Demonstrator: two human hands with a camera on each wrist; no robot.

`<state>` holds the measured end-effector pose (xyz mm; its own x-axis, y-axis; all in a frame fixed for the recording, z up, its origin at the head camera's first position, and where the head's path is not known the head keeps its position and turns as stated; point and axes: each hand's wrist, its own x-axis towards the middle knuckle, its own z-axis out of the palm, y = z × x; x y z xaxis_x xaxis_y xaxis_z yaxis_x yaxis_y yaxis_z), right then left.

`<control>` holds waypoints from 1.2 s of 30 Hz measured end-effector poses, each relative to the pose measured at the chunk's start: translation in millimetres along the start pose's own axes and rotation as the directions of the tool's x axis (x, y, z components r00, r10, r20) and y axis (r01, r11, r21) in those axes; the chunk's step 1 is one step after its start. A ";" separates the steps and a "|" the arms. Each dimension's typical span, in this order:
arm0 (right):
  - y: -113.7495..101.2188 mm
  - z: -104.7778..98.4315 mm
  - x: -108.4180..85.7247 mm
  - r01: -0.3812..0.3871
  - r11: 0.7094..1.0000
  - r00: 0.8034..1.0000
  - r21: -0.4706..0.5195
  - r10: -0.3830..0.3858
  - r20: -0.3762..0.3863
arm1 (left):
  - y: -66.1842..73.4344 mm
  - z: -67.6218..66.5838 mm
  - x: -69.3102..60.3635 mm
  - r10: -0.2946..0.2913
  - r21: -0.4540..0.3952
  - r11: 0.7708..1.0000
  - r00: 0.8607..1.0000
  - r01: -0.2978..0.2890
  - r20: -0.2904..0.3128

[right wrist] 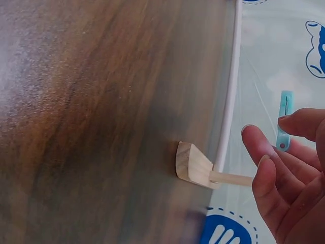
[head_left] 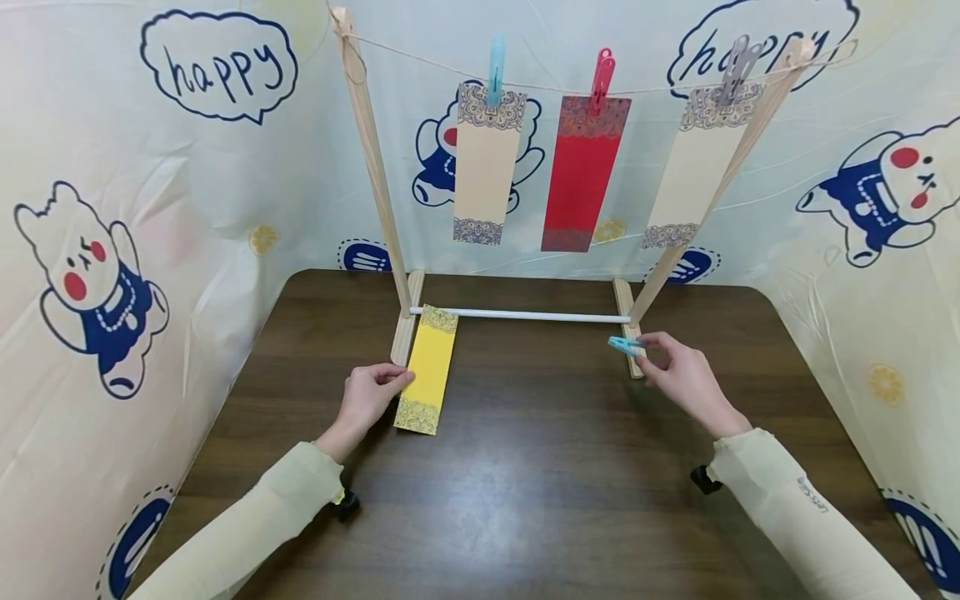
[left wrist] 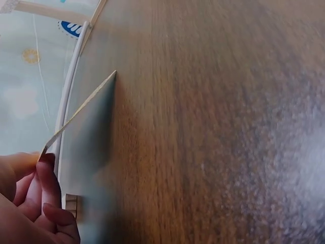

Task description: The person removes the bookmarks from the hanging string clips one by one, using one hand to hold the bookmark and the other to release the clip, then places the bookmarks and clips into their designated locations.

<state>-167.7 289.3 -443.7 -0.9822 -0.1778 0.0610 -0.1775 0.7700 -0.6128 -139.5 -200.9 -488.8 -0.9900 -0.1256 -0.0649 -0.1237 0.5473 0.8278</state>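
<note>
Between thumb and fingers, my left hand (head_left: pixel 367 400) pinches the left edge of a yellow paper strip (head_left: pixel 430 367) with patterned ends. In the left wrist view the strip (left wrist: pixel 81 109) is seen nearly edge-on, raised off the table. At the right, my right hand (head_left: pixel 686 379) pinches a light blue clothespin (head_left: pixel 624 345) above the stand's right foot. The right wrist view shows the clothespin (right wrist: pixel 285 122) between thumb and fingers. A cream strip (head_left: pixel 487 171), a red strip (head_left: pixel 581 179) and another cream strip (head_left: pixel 701 171) hang from a string (head_left: pixel 420 58).
Blue (head_left: pixel 497 71), red (head_left: pixel 602 79) and grey (head_left: pixel 738 71) clothespins hold the hanging strips. The string runs between two wooden posts (head_left: pixel 371 142), joined low by a white rod (head_left: pixel 525 315). Beneath is a dark wooden table (head_left: pixel 525 500), with a printed cloth (head_left: pixel 210 183) behind.
</note>
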 end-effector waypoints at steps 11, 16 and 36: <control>6.6 6.0 -5.5 -0.006 1.000 1.000 0.007 0.005 0.017 | -7.6 -3.8 1.3 0.015 0.115 0.993 0.999 -0.020 0.044; 7.2 6.3 -7.0 -0.020 1.000 0.999 0.020 0.019 0.051 | -7.7 -5.8 1.0 0.012 0.166 0.986 0.998 -0.021 0.056; 14.3 13.6 -8.1 0.001 0.988 0.997 -0.153 0.011 0.078 | -3.2 -5.7 3.3 0.007 0.228 0.973 0.992 -0.036 0.126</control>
<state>-161.4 293.4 -463.6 -0.9762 -0.2165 -0.0076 -0.1857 0.8545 -0.4852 -142.0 -207.8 -488.5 -0.9915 -0.0162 -0.1291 -0.1005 0.7254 0.6810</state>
